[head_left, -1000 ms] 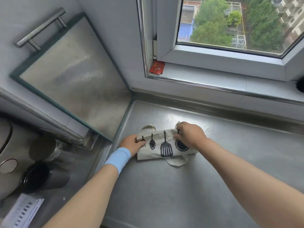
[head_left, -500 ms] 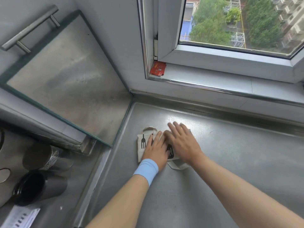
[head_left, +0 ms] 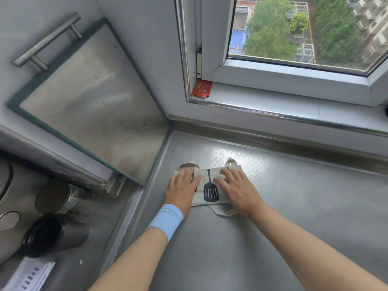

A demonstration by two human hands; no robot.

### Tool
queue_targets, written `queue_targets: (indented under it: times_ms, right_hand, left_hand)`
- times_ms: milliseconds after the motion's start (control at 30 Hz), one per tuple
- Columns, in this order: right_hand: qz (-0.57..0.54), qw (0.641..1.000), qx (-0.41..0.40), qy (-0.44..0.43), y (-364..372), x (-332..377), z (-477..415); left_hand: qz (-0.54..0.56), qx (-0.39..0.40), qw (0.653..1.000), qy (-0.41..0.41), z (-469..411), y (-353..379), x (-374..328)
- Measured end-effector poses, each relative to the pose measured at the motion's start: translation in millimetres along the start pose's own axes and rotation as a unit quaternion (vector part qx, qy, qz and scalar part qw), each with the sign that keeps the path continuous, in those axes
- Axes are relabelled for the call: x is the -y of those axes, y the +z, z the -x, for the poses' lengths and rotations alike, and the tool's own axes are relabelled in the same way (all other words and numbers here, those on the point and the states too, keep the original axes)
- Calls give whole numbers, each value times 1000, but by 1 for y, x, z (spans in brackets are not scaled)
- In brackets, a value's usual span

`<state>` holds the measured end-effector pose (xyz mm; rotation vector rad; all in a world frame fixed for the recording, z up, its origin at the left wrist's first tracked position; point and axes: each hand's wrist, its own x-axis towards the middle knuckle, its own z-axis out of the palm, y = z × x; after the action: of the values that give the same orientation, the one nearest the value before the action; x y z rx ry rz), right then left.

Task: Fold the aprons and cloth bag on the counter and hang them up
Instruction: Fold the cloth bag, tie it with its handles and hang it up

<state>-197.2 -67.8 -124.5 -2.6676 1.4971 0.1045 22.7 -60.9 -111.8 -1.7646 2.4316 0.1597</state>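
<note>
Steel worktop [head_left: 294, 227] below the window [head_left: 294, 38] holds our job. Our left hand [head_left: 181, 189] and right hand [head_left: 237, 189] lie flat, fingers straight, pressing the folded cloth bag [head_left: 204, 179] near the far left corner; its straps [head_left: 231, 163] poke out. We judge we are smoothing the fold; next we must lift it by a strap for hanging.

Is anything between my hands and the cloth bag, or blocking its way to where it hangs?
Nothing visible: left hand and right hand both press flat on the folded cloth bag on the counter. No hanging spot is in view.
</note>
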Motion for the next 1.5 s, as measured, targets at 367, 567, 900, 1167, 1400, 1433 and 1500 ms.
queue_targets:
  times_ms: [367, 567, 900, 1167, 1400, 1433, 1500]
  right_hand:
    - [14, 998, 42, -49, -13, 3, 4]
    - [-20, 998, 42, 42, -24, 6, -2]
    - [8, 992, 86, 93, -30, 3, -22]
    - [72, 997, -37, -2, -17, 10, -29]
    - [-111, 994, -17, -4, -5, -14, -8]
    - [-102, 995, -13, -8, -5, -18, -6]
    - [-77, 997, -6, -13, -5, -23, -8]
  left_hand:
    - [76, 47, 993, 71, 17, -4, 10]
    - [158, 21, 987, 5, 12, -1, 22]
    - [190, 21, 975, -116, -14, -6, 18]
    - [-14, -30, 999, 35, -21, -3, -23]
    - [47, -26, 998, 37, -6, 3, 0]
    - [59, -20, 997, 49, -5, 2, 3]
    - [70, -12, 996, 48, -5, 1, 13]
